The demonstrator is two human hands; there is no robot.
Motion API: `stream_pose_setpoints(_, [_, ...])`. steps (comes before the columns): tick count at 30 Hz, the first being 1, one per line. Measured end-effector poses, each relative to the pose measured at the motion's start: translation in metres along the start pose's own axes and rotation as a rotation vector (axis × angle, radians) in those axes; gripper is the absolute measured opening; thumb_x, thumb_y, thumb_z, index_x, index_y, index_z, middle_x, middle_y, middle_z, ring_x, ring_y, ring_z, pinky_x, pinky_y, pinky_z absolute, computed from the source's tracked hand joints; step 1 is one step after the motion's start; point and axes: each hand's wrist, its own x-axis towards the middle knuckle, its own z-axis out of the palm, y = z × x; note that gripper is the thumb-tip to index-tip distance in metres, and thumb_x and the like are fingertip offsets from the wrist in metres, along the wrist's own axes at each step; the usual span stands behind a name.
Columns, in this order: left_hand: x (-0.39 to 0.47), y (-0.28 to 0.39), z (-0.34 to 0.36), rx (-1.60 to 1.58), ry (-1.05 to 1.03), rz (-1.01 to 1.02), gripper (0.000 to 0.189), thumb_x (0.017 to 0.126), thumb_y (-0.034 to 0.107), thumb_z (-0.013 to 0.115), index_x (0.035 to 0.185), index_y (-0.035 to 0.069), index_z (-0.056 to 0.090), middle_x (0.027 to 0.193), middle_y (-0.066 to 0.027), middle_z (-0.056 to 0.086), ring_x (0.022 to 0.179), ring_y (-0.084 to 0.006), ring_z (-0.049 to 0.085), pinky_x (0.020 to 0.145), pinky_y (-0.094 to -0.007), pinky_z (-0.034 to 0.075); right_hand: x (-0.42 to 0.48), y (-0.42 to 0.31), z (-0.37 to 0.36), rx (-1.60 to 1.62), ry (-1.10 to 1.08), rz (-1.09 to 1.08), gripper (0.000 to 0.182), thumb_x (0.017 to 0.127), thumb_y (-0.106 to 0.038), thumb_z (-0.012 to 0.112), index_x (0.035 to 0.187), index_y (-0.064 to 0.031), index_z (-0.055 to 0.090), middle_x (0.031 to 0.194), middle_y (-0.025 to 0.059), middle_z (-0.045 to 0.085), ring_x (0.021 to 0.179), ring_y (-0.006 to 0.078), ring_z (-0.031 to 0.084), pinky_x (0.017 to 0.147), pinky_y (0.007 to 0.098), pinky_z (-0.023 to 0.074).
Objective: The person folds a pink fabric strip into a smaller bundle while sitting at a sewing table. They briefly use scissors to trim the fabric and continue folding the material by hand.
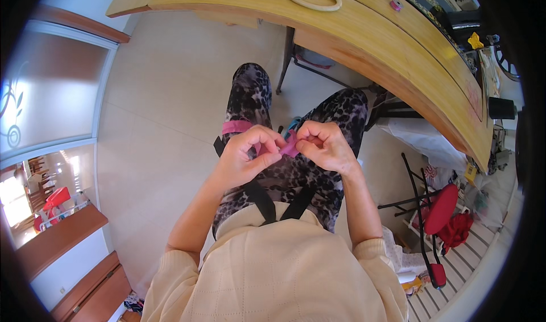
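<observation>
Above my lap, my left hand [251,153] and my right hand [326,146] are close together, thumb against fingers. Between them is a small folded piece of thin pink fabric strip [290,145]. The right fingertips pinch its right end, and the left fingertips grip its left edge. More pink strip [236,126] lies across my left thigh, partly behind the left hand; whether it joins the piece in my fingers I cannot tell. Beneath both hands are my patterned trousers [251,87], with black straps [261,200] near the waist.
A curved-looking wooden sewing table [384,45] spans the front and right. It bears cream-handled scissors [318,0], a pink spool [396,5] and a black sewing machine [463,23]. A black thread cone [501,108] is at its right end. Lower right is a red-seated folding chair [441,209].
</observation>
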Motion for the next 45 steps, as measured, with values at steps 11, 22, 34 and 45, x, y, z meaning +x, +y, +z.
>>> stream_pose_setpoints(11, [0.009, 0.010, 0.002, -0.284, -0.351, -0.130, 0.012, 0.070, -0.002, 0.063, 0.075, 0.001, 0.053, 0.090, -0.0086, 0.053, 0.082, -0.0146, 0.049, 0.074, -0.0265, 0.039, -0.002, -0.017, -0.013, -0.250, -0.186, -0.133, 0.010, 0.066, -0.002, 0.059, 0.066, -0.0016, 0.050, 0.049, 0.0064, 0.044, 0.043, 0.0141, 0.040, 0.042, 0.0262, 0.0333])
stream_pose_setpoints(22, [0.010, -0.005, 0.015, -0.210, -0.003, -0.236, 0.012, 0.077, 0.001, 0.061, 0.085, -0.001, 0.053, 0.082, -0.0002, 0.052, 0.070, -0.0048, 0.049, 0.062, -0.0179, 0.041, -0.009, -0.018, -0.018, -0.280, -0.146, -0.105, 0.009, 0.068, -0.003, 0.059, 0.065, -0.0011, 0.050, 0.047, 0.0072, 0.044, 0.040, 0.0147, 0.040, 0.041, 0.0273, 0.0324])
stream_pose_setpoints(34, [0.012, 0.007, 0.024, 0.154, 0.081, -0.159, 0.005, 0.077, 0.001, 0.059, 0.079, -0.004, 0.059, 0.076, -0.0031, 0.058, 0.063, -0.0056, 0.049, 0.057, -0.0195, 0.040, -0.009, -0.004, -0.007, -0.165, -0.065, -0.141, 0.012, 0.070, -0.002, 0.057, 0.061, -0.0020, 0.050, 0.048, 0.0038, 0.044, 0.043, 0.0078, 0.040, 0.041, 0.0234, 0.0329])
stream_pose_setpoints(45, [0.009, -0.013, 0.041, -0.689, 0.313, -0.408, 0.009, 0.077, 0.004, 0.059, 0.085, -0.001, 0.060, 0.075, -0.0001, 0.057, 0.064, -0.0035, 0.049, 0.056, -0.0178, 0.039, -0.017, 0.031, 0.018, 0.547, 0.105, 0.107, 0.013, 0.077, -0.005, 0.054, 0.065, -0.0015, 0.050, 0.052, -0.0046, 0.041, 0.047, 0.0025, 0.033, 0.043, 0.0197, 0.0261])
